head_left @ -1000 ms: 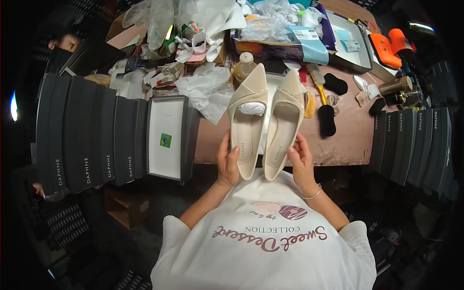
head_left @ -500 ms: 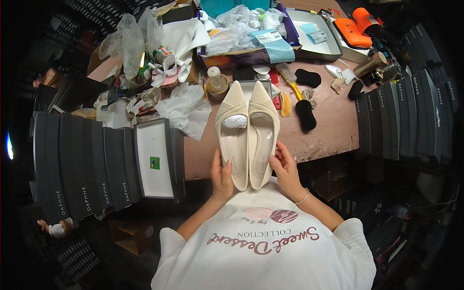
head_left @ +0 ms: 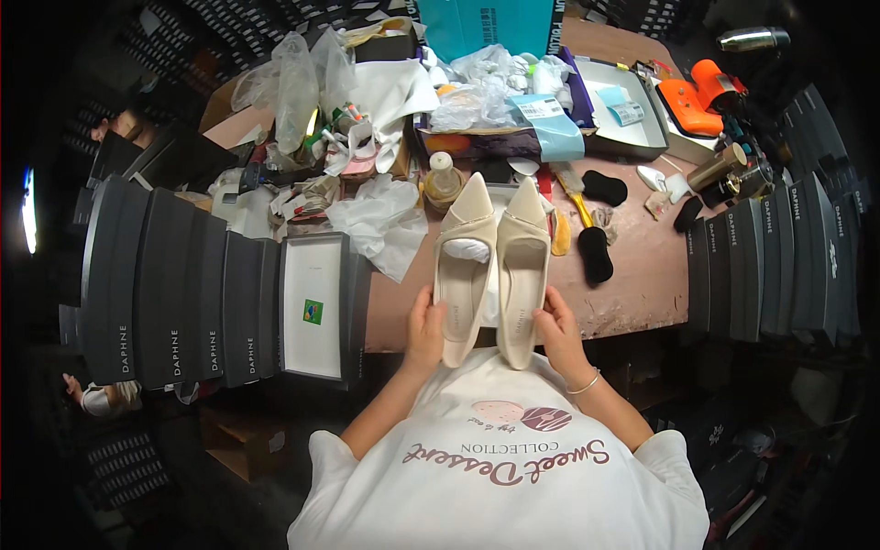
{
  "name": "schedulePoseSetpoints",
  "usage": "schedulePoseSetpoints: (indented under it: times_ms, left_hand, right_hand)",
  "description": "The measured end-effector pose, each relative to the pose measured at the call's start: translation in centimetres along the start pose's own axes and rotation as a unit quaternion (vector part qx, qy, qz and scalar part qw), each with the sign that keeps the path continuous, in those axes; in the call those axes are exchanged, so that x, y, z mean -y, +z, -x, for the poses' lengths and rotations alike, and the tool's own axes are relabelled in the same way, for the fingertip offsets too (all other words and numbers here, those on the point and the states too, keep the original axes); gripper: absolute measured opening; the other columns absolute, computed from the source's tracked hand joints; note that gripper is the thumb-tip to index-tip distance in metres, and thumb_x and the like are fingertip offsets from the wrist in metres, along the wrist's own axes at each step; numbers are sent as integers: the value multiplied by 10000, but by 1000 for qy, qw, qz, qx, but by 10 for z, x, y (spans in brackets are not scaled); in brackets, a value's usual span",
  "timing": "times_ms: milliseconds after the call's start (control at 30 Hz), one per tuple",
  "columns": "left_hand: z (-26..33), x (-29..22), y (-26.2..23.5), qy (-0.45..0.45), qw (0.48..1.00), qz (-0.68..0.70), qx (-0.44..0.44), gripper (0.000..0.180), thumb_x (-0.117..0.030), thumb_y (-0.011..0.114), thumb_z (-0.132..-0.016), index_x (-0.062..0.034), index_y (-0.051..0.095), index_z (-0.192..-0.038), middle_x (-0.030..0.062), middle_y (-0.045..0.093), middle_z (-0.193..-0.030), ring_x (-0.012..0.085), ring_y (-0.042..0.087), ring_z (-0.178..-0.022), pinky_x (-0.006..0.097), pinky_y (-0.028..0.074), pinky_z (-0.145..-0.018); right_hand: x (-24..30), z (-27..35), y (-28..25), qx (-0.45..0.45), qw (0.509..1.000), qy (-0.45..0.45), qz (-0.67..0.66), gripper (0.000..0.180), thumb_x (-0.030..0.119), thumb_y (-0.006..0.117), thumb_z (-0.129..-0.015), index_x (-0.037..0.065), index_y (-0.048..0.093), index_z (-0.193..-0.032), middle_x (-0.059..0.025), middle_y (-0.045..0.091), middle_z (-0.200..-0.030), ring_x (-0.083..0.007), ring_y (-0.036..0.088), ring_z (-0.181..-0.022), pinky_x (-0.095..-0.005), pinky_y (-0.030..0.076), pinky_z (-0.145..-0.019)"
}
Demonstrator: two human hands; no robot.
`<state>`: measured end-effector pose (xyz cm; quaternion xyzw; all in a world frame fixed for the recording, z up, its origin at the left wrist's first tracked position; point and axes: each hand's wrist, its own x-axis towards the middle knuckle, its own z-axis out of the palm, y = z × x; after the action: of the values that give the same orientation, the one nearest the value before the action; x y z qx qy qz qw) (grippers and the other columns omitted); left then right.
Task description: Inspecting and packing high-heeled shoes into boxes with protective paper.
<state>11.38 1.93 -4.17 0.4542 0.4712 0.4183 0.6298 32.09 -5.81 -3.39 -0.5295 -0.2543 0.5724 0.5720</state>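
Two cream pointed-toe shoes are held up in front of my body, toes pointing away from me. My left hand (head_left: 425,332) grips the left shoe (head_left: 460,316) along its outer heel side, thumb at the inner edge. On the other side, my right hand (head_left: 561,337) grips the right shoe (head_left: 519,316) the same way. A narrow gap separates the two shoes. White crumpled paper shows in the toe of the left shoe. Behind their toes stands a small bottle (head_left: 444,183) with a pale cap.
Grey shoe boxes (head_left: 188,284) line the left, with an opened white-lined box (head_left: 316,302) beside them. More grey boxes (head_left: 765,257) stand at right. Black pads (head_left: 595,257), a yellow-handled brush (head_left: 576,200), crumpled tissue paper (head_left: 385,225) and an orange tape dispenser (head_left: 692,108) lie on the table.
The shoes have moved slightly apart at the heels, each still in its hand. The whole view has shifted, so the table's things sit lower and farther right.
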Motion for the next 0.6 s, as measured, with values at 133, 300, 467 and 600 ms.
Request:
schedulePoseSetpoints:
  times_ms: [133, 300, 467, 600]
  left_hand:
    - [-25, -25, -30, -178, 932, 169, 266, 334, -276, 528, -928, 33, 560, -1052, 119, 621, -763, 165, 605, -642, 271, 483, -566]
    - [-9, 1, -13, -302, 742, 410, 436, 531, -467, 463, -914, 58, 537, -943, 175, 580, -739, 191, 538, -528, 278, 398, -480]
    - [0, 3, 15, -324, 599, 558, 475, 405, -376, 470, -932, 23, 534, -954, 151, 571, -800, 197, 568, -578, 309, 408, -525]
    - [-2, 15, 22, -333, 627, 552, 437, 316, -345, 467, -938, -32, 503, -971, 91, 537, -793, 165, 518, -605, 290, 398, -559]
  right_hand:
    - [15, -16, -20, 126, 976, 121, -131, 321, 197, 485, -900, -17, 522, -1136, -134, 603, -859, -202, 613, -718, -319, 517, -661]
    - [14, -9, -8, 271, 848, 300, -342, 451, 418, 518, -899, -12, 536, -1032, -159, 566, -760, -282, 581, -592, -408, 487, -557]
    - [-11, -5, 4, 341, 803, 276, -404, 428, 419, 534, -893, 11, 530, -1024, -137, 551, -728, -253, 556, -567, -357, 465, -536]
    - [-13, -9, 4, 304, 803, 288, -423, 394, 405, 538, -903, 33, 499, -1028, -105, 538, -712, -235, 560, -561, -349, 475, -511]
